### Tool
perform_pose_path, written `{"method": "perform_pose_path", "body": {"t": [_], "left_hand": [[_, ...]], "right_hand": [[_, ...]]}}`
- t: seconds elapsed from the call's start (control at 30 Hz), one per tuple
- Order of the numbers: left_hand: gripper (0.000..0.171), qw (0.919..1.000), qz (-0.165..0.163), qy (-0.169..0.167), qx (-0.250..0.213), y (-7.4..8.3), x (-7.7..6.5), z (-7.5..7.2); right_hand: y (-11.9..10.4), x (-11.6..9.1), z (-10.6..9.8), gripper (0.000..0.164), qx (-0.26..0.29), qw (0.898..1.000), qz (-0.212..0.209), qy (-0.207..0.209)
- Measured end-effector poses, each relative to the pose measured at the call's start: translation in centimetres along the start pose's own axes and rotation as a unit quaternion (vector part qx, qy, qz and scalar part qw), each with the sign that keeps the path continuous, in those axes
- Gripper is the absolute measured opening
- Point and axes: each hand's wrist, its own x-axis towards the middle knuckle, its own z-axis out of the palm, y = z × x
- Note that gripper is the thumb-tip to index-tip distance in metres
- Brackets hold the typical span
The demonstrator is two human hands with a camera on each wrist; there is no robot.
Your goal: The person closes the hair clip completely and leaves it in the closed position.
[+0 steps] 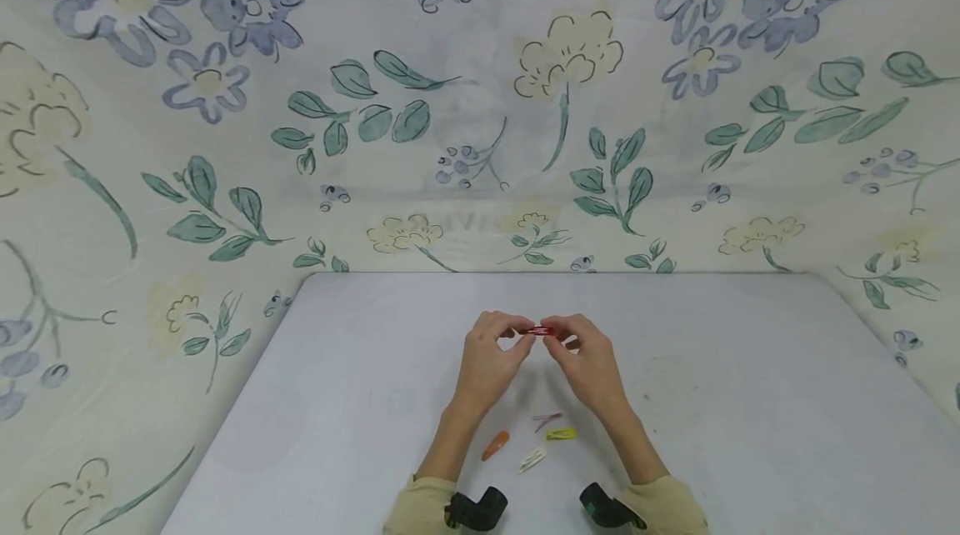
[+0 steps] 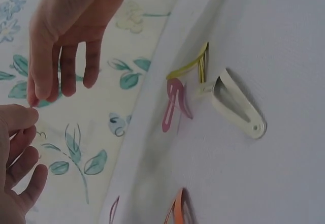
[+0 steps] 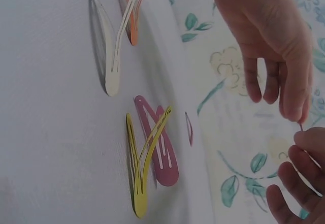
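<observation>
In the head view a small red snap hair clip (image 1: 537, 331) is raised over the white table, level between both hands. My left hand (image 1: 482, 362) pinches its left end between thumb and fingertips. The right hand (image 1: 589, 362) pinches the other end the same way. In both wrist views the fingers hide most of this clip. Nearer my body lie an orange clip (image 1: 495, 446), a pink clip (image 3: 158, 141), a yellow clip (image 3: 141, 165) and a cream-white clip (image 2: 238, 103). The white, yellow and pink ones stand unsnapped; the yellow overlaps the pink in the right wrist view.
The white table (image 1: 360, 385) reaches back to a floral cloth (image 1: 480, 143) hung behind and at the sides. Both forearms rise past the loose clips, in beige sleeves (image 1: 423, 506) with black wrist cameras (image 1: 477, 510). Small specks mark the table to the right.
</observation>
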Motion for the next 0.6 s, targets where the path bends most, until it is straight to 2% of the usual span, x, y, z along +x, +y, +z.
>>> {"method": "perform_pose_path", "body": {"t": [0.23, 0.4, 0.6], "left_hand": [[0.011, 0.9987, 0.022, -0.020, 0.043, -0.6, 1.1, -0.2], [0.010, 0.9960, 0.037, -0.036, 0.072, -1.0, 2.3, -0.6], [0.007, 0.9905, 0.048, -0.068, 0.109, -1.1, 4.0, -0.8]], "right_hand": [[0.4, 0.9, 0.1, 0.022, -0.059, 0.998, -0.017, -0.018], [0.4, 2.4, -0.1, 0.020, -0.105, 0.993, -0.033, -0.041], [0.5, 3.9, -0.7, 0.020, -0.136, 0.987, -0.045, -0.067]]}}
